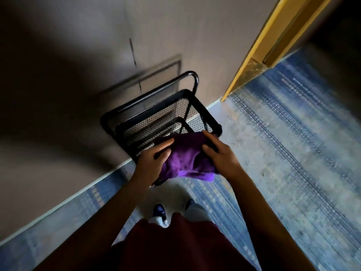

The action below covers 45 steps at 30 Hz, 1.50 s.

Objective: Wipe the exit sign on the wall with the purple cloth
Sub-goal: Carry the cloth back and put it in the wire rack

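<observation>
A purple cloth [184, 159] hangs crumpled between both of my hands, just above the near corner of a black wire-mesh cart [156, 118]. My left hand [154, 161] grips the cloth's left side, thumb on top. On the right side my right hand [218, 153] pinches its upper edge. The exit sign is not in view; only a bare grey-brown wall [97, 45] shows ahead.
The black cart with its tube handle [187, 75] stands against the wall. A yellow door frame [263, 47] rises at the upper right. Blue patterned carpet [293, 143] covers the floor. My shoes [160, 212] show below the hands.
</observation>
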Each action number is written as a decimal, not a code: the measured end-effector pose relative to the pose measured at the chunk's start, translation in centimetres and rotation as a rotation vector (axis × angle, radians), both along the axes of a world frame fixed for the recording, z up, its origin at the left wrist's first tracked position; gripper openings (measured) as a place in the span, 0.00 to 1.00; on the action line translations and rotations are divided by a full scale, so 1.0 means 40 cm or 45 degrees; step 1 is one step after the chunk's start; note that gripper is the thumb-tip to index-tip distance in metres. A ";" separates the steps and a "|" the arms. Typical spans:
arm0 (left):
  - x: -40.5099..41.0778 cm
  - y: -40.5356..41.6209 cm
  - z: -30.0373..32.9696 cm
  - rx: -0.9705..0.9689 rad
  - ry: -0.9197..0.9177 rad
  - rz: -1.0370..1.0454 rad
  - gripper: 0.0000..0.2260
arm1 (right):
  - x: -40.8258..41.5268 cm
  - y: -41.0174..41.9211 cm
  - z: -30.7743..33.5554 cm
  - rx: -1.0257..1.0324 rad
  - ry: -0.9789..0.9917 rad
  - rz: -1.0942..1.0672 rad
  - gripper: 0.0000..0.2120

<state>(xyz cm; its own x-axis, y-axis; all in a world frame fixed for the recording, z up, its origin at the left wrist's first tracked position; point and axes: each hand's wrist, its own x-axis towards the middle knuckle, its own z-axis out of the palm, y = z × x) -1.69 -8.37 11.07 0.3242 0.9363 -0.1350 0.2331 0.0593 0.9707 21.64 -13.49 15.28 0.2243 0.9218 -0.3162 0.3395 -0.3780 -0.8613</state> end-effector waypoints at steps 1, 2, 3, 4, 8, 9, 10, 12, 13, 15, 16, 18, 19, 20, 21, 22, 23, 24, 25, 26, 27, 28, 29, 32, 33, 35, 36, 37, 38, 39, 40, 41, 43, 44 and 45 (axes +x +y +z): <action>0.001 0.019 -0.016 -0.023 0.006 0.037 0.16 | 0.006 0.033 -0.015 -0.006 -0.004 0.049 0.25; 0.003 0.036 -0.032 -0.053 0.014 0.069 0.15 | 0.013 0.063 -0.029 -0.017 -0.010 0.116 0.26; 0.007 0.053 -0.046 -0.079 0.026 0.096 0.15 | 0.021 0.092 -0.045 -0.026 -0.017 0.192 0.28; 0.013 0.070 -0.061 -0.097 0.039 0.120 0.15 | 0.030 0.123 -0.064 -0.035 -0.025 0.263 0.31; 0.049 0.123 -0.116 -0.172 0.039 0.262 0.17 | 0.064 0.249 -0.140 -0.134 -0.091 0.456 0.40; 0.062 0.131 -0.126 -0.175 0.056 0.294 0.18 | 0.073 0.277 -0.159 -0.153 -0.102 0.487 0.42; 0.074 0.142 -0.138 -0.179 0.086 0.319 0.19 | 0.083 0.310 -0.181 -0.172 -0.103 0.522 0.43; 0.091 0.163 -0.156 -0.195 0.163 0.347 0.18 | 0.096 0.366 -0.218 -0.196 -0.132 0.584 0.44; 0.097 0.178 -0.167 -0.218 0.207 0.361 0.18 | 0.099 0.396 -0.240 -0.204 -0.152 0.610 0.45; 0.107 0.203 -0.188 -0.289 0.289 0.376 0.19 | 0.099 0.441 -0.279 -0.226 -0.227 0.662 0.45; 0.111 0.212 -0.197 -0.319 0.335 0.371 0.20 | 0.097 0.458 -0.295 -0.240 -0.271 0.698 0.46; 0.122 0.225 -0.218 -0.377 0.445 0.333 0.23 | 0.096 0.483 -0.322 -0.275 -0.313 0.762 0.46; 0.128 0.229 -0.231 -0.396 0.502 0.302 0.25 | 0.099 0.493 -0.333 -0.293 -0.325 0.785 0.47; 0.134 0.231 -0.244 -0.408 0.556 0.272 0.26 | 0.102 0.499 -0.344 -0.310 -0.345 0.806 0.47; 0.139 0.231 -0.257 -0.415 0.602 0.251 0.27 | 0.107 0.502 -0.355 -0.325 -0.364 0.828 0.47; 0.143 0.228 -0.268 -0.423 0.635 0.239 0.28 | 0.110 0.502 -0.364 -0.340 -0.373 0.847 0.47; 0.148 0.222 -0.279 -0.433 0.659 0.232 0.29 | 0.115 0.500 -0.371 -0.350 -0.375 0.865 0.47; 0.153 0.215 -0.287 -0.444 0.680 0.226 0.30 | 0.118 0.498 -0.378 -0.352 -0.385 0.884 0.47; 0.159 0.207 -0.293 -0.456 0.694 0.220 0.31 | 0.121 0.496 -0.385 -0.349 -0.405 0.899 0.46; 0.165 0.198 -0.298 -0.468 0.695 0.215 0.32 | 0.124 0.494 -0.392 -0.342 -0.434 0.909 0.46; 0.173 0.190 -0.302 -0.474 0.686 0.207 0.33 | 0.129 0.494 -0.399 -0.331 -0.475 0.915 0.45; 0.180 0.183 -0.305 -0.473 0.679 0.193 0.34 | 0.135 0.495 -0.405 -0.325 -0.521 0.919 0.44; 0.187 0.178 -0.308 -0.468 0.682 0.174 0.34 | 0.140 0.497 -0.411 -0.324 -0.555 0.918 0.43; 0.197 0.173 -0.317 -0.462 0.693 0.122 0.36 | 0.153 0.494 -0.426 -0.333 -0.594 0.923 0.41; 0.197 0.172 -0.317 -0.465 0.701 0.103 0.36 | 0.155 0.491 -0.433 -0.326 -0.631 0.933 0.41; 0.191 0.174 -0.318 -0.445 0.756 0.047 0.36 | 0.154 0.482 -0.442 -0.311 -0.697 0.936 0.40; 0.186 0.176 -0.319 -0.420 0.808 0.012 0.36 | 0.151 0.477 -0.444 -0.305 -0.726 0.928 0.40; 0.181 0.180 -0.322 -0.384 0.883 -0.026 0.35 | 0.149 0.472 -0.450 -0.291 -0.766 0.910 0.40; 0.179 0.186 -0.322 -0.341 0.975 -0.068 0.35 | 0.145 0.465 -0.450 -0.287 -0.816 0.890 0.39; 0.179 0.192 -0.323 -0.296 1.064 -0.103 0.34 | 0.143 0.457 -0.452 -0.277 -0.863 0.873 0.39; 0.181 0.198 -0.321 -0.265 1.132 -0.127 0.34 | 0.140 0.449 -0.450 -0.286 -0.896 0.856 0.39; 0.184 0.202 -0.320 -0.244 1.176 -0.146 0.33 | 0.139 0.442 -0.452 -0.292 -0.913 0.836 0.39; 0.189 0.204 -0.316 -0.214 1.241 -0.193 0.33 | 0.134 0.430 -0.449 -0.310 -0.943 0.795 0.40; 0.191 0.204 -0.312 -0.200 1.266 -0.222 0.33 | 0.132 0.425 -0.445 -0.320 -0.958 0.776 0.41; 0.189 0.204 -0.315 -0.183 1.276 -0.242 0.33 | 0.132 0.420 -0.449 -0.322 -0.971 0.762 0.41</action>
